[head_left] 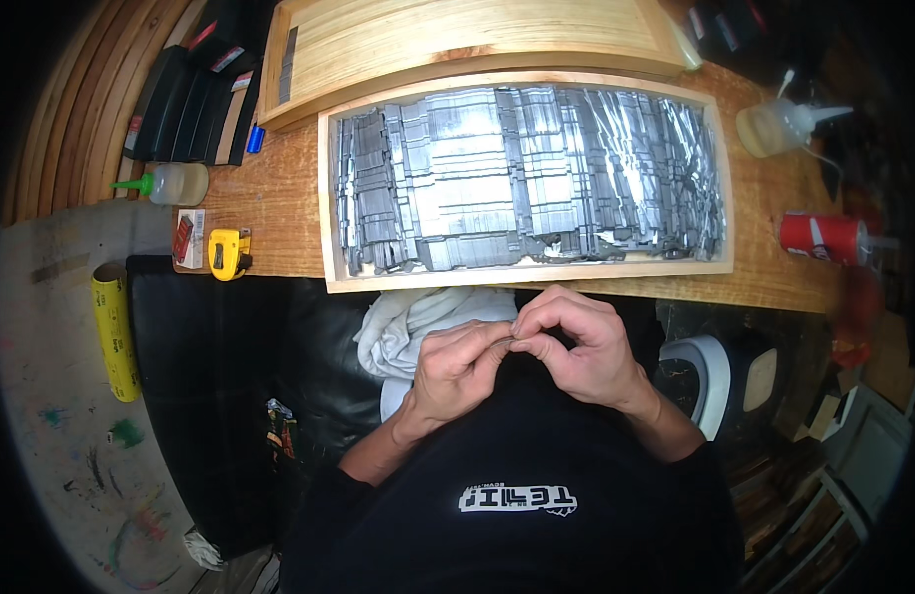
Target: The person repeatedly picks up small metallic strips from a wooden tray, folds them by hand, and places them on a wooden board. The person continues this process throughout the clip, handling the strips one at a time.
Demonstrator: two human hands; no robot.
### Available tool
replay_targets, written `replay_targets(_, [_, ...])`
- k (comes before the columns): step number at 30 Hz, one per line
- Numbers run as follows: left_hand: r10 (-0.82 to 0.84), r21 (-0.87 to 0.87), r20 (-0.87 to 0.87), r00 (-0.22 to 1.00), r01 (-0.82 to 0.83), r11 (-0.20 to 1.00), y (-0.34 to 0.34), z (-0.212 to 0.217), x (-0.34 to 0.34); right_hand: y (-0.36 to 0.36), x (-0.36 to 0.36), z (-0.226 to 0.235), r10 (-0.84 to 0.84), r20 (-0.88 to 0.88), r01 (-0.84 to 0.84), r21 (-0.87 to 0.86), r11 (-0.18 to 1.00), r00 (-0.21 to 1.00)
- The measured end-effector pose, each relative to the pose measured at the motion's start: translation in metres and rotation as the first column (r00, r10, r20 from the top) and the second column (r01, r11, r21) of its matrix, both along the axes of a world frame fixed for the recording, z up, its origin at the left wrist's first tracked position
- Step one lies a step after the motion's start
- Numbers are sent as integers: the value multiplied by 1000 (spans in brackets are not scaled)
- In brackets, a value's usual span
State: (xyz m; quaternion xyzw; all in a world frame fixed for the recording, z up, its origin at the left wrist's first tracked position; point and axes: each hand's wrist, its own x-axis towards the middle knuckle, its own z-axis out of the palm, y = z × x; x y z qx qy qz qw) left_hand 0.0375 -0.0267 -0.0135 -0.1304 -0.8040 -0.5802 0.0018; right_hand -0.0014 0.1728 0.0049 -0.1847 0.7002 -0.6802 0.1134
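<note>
My left hand (459, 364) and my right hand (576, 346) meet close to my chest, just below the front edge of a shallow wooden tray (525, 278). Both pinch a small thin grey piece (513, 342) between thumbs and fingertips; most of it is hidden by the fingers. The tray is filled with several flat silver-grey strips (517, 178) laid side by side in rows. A white cloth (413, 322) lies on my lap beside the left hand.
On the wooden workbench (269, 198) lie a yellow tape measure (228, 252), a green-capped glue bottle (170, 183), a clear squeeze bottle (779, 124), a red can (824, 238), black boxes (185, 99) and a wooden panel (477, 35). A yellow roll (114, 332) rests on the floor, left.
</note>
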Motion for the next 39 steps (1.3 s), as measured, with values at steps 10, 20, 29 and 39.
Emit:
replay_targets(10, [-1, 18, 1, 1000, 1, 1000, 1, 1, -2, 2, 0, 1, -11, -5, 11, -4, 1000, 1000])
replay_targets(20, [-17, 24, 8, 1000, 17, 1000, 5, 6, -6, 3, 1, 3, -64, -115, 69, 44, 997, 991])
replay_targets(29, [-10, 48, 27, 1000, 8, 999, 8, 4, -8, 5, -2, 7, -80, -198, 96, 71, 993, 977])
replay_targets(39, [-19, 36, 1, 1000, 19, 999, 7, 5, -8, 3, 1, 9, -89, -223, 107, 70, 992, 971])
